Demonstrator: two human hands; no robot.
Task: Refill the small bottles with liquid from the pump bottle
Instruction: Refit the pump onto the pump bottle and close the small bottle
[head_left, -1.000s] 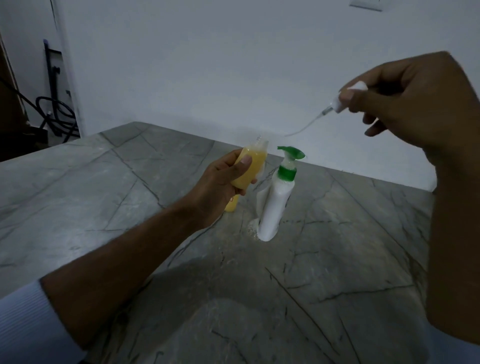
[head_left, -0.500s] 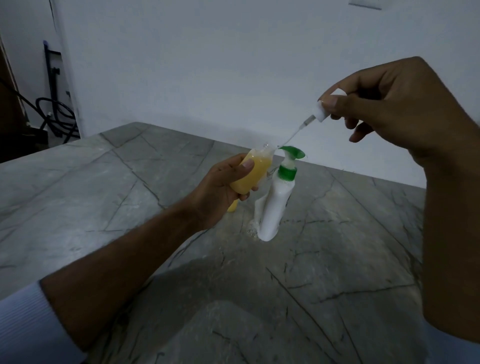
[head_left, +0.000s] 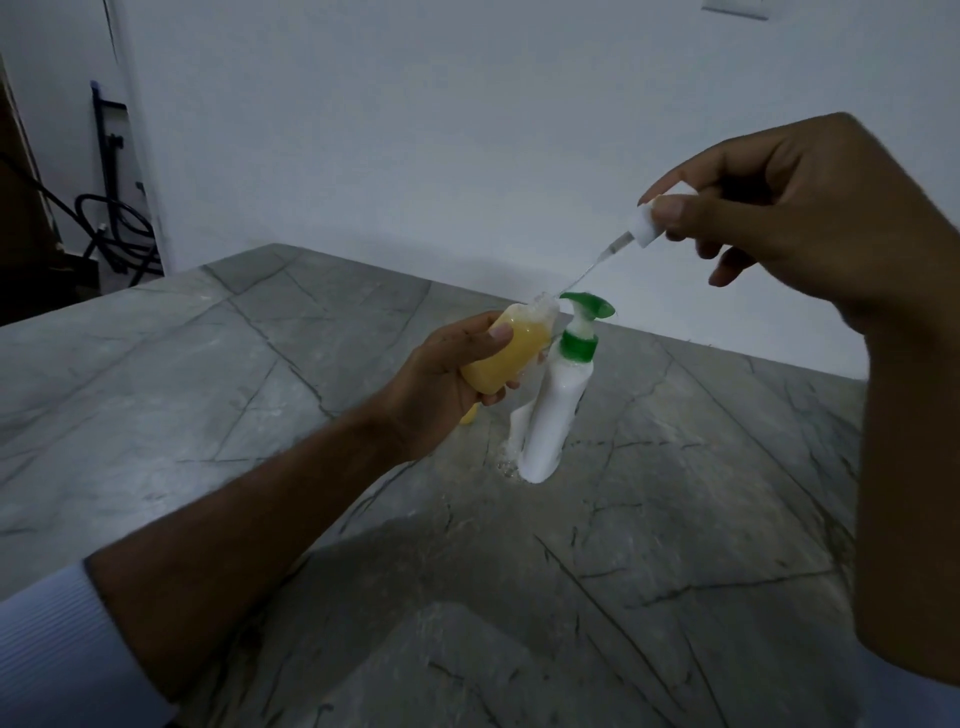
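Note:
My left hand (head_left: 441, 379) grips a small clear bottle of yellow liquid (head_left: 511, 351), tilted with its open neck up and to the right. My right hand (head_left: 789, 223) pinches a white spray cap (head_left: 644, 223) above and to the right of it; the cap's thin clear tube (head_left: 589, 270) slants down and its tip sits in the bottle's neck. Just behind stands the white pump bottle with a green pump head (head_left: 558, 400). Another small white bottle (head_left: 519, 421) shows partly behind it, and a bit of a second yellow one (head_left: 467, 415) peeks out under my left hand.
Everything stands on a grey stone table (head_left: 260, 405) with dark veins. A white wall runs along its far edge. Black cables and a stand (head_left: 111, 208) sit on the floor at the far left.
My right hand has come down and to the left with the spray cap, and the tube's tip has gone from free air into the yellow bottle's neck. My left hand tilted the bottle a little.

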